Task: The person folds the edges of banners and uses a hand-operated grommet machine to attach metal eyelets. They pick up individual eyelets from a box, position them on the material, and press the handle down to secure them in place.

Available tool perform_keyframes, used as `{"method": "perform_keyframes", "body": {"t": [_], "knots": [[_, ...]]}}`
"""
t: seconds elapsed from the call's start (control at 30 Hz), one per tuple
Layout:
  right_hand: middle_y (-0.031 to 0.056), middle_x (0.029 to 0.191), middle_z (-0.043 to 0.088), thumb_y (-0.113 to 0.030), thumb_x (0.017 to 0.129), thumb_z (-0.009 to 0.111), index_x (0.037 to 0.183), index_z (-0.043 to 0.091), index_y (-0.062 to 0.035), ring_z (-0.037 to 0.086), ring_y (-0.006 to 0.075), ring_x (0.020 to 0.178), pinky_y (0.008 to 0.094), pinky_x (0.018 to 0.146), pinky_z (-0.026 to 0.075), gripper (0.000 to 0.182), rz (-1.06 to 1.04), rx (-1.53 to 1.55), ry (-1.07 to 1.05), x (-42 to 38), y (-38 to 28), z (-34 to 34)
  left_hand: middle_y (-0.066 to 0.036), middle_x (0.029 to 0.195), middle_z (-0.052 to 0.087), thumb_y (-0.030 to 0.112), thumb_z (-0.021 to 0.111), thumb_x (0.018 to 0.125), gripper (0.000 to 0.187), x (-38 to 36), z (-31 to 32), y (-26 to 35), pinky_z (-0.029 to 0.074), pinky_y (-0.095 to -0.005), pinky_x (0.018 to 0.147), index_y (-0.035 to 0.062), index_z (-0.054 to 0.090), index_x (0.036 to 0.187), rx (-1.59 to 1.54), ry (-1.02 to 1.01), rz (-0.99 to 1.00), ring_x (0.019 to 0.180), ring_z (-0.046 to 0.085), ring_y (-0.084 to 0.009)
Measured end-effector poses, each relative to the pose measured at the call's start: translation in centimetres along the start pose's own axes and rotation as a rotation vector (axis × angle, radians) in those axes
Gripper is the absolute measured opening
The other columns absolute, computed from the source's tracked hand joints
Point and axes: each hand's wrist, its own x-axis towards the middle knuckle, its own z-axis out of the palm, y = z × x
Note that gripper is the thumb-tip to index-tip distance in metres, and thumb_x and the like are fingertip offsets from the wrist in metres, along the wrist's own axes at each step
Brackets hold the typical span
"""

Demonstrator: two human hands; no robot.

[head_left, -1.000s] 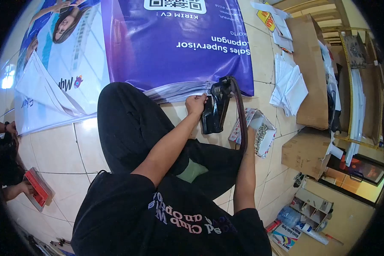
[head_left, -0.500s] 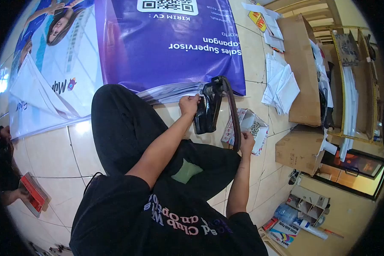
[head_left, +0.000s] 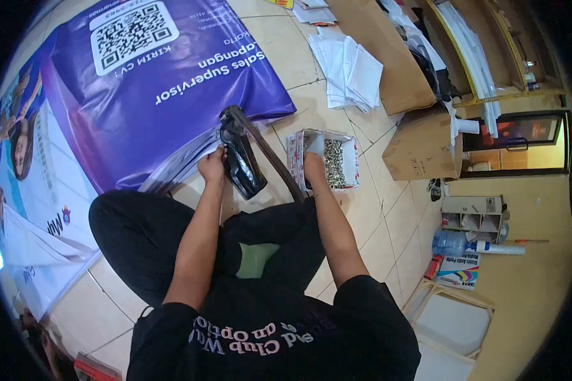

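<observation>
A purple and white printed banner (head_left: 190, 51) lies on the floor in folded layers. Its near edge is pinched by my left hand (head_left: 212, 165), right beside a black hand-lever press (head_left: 243, 166). The press's long brown handle (head_left: 273, 152) extends down toward my right knee. My right hand (head_left: 314, 170) reaches into the left part of a small open box (head_left: 354, 166); its fingers are hidden there. Many small metal rings (head_left: 333, 162) lie in the box beside that hand.
White folded sheets (head_left: 356, 73) lie beyond the box. Cardboard boxes (head_left: 419, 146) stand to the right, near shelves. A water bottle (head_left: 450, 243) and framed panels (head_left: 454, 320) are at the lower right. Another person's arm (head_left: 47, 346) and a red box (head_left: 95, 367) show at lower left.
The view has turned to the right. My right hand has moved from beside the handle's end into the box. My left hand remains at the banner edge by the press.
</observation>
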Motion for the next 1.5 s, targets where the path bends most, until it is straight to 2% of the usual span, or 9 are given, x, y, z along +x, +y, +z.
{"method": "perform_keyframes", "body": {"t": [0.37,0.6,0.83,0.93,1.0,1.2,1.23,1.37,1.5], "knots": [[0.0150,0.083,0.068,-0.016,0.086,0.059,0.100,0.069,-0.0054,0.066,0.0269,0.075,0.0338,0.069,0.051,0.020,-0.148,0.021,0.201,-2.8,2.3,-5.8,-0.007,0.075,0.067,0.006,0.066,0.083,0.008,0.6,0.5,-1.1,0.045,-0.0240,0.058,-0.0014,0.066,0.085,-0.092,0.024,0.099,0.062,0.059,-0.0128],[0.0143,0.079,0.069,-0.012,0.080,0.064,0.095,0.068,-0.0051,0.068,0.0241,0.075,0.0346,0.068,0.052,0.016,0.320,0.236,-0.097,-0.8,-1.7,-8.6,-0.006,0.073,0.067,0.010,0.067,0.083,0.010,0.1,0.5,-0.9,0.045,-0.0248,0.058,0.0004,0.067,0.080,0.072,0.077,0.046,0.061,0.058,-0.0116],[0.0120,0.076,0.069,-0.009,0.076,0.071,0.097,0.066,-0.0021,0.065,0.0123,0.068,0.0319,0.060,0.051,0.022,0.047,-0.220,0.001,-1.3,-0.3,-7.5,-0.006,0.066,0.066,0.018,0.071,0.081,0.021,-0.6,0.6,-0.5,0.045,-0.0284,0.058,0.0002,0.068,0.071,0.080,0.116,0.057,0.059,0.059,-0.0130],[0.0127,0.074,0.069,-0.012,0.076,0.072,0.101,0.067,-0.0039,0.065,0.0144,0.067,0.0312,0.060,0.051,0.027,0.220,-0.094,0.183,-0.8,-3.5,-7.9,-0.006,0.069,0.067,0.018,0.070,0.081,0.020,-0.5,0.9,-0.6,0.046,-0.0287,0.060,-0.0001,0.068,0.075,0.123,0.144,0.034,0.061,0.060,-0.0134],[0.0122,0.084,0.069,-0.013,0.078,0.068,0.105,0.067,-0.0058,0.065,0.0189,0.069,0.0318,0.066,0.051,0.027,0.146,0.365,0.039,-0.1,-5.0,-6.9,-0.007,0.071,0.068,0.018,0.070,0.080,0.019,-0.5,0.9,-0.8,0.047,-0.0291,0.062,-0.0003,0.068,0.077,0.067,0.147,0.063,0.062,0.060,-0.0138],[0.0049,0.086,0.063,-0.016,0.089,0.056,0.101,0.065,-0.0014,0.059,0.0145,0.073,0.0277,0.067,0.048,0.021,-0.322,0.527,-0.043,1.4,-10.3,7.9,-0.009,0.071,0.068,0.024,0.072,0.078,0.024,-0.1,0.6,-1.3,0.048,-0.0313,0.065,-0.0003,0.068,0.076,0.206,0.206,0.097,0.066,0.063,-0.0173],[0.0048,0.089,0.063,-0.023,0.087,0.055,0.098,0.065,0.0001,0.057,0.0152,0.080,0.0289,0.072,0.046,0.027,0.255,1.095,-0.244,2.4,-12.1,7.8,-0.009,0.071,0.068,0.023,0.072,0.078,0.024,-0.1,0.4,-1.5,0.049,-0.0317,0.065,-0.0005,0.068,0.075,0.262,0.185,0.124,0.066,0.064,-0.0173],[0.0137,0.098,0.063,-0.036,0.090,0.051,0.111,0.060,0.0003,0.058,0.0199,0.092,0.0322,0.080,0.045,0.043,-0.279,0.353,-0.272,3.8,-15.7,4.3,-0.010,0.070,0.068,0.021,0.072,0.078,0.023,-0.3,0.6,-1.2,0.049,-0.0322,0.066,-0.0010,0.067,0.073,0.200,0.168,0.158,0.065,0.064,-0.0173],[0.0138,0.099,0.063,-0.036,0.090,0.051,0.112,0.060,0.0001,0.058,0.0201,0.092,0.0323,0.080,0.045,0.043,-0.241,0.374,-0.280,3.3,-14.3,3.5,-0.010,0.070,0.067,0.020,0.073,0.078,0.022,-0.8,0.9,-0.2,0.048,-0.0305,0.065,-0.0011,0.067,0.075,0.243,0.206,0.044,0.066,0.063,-0.0166]]}}
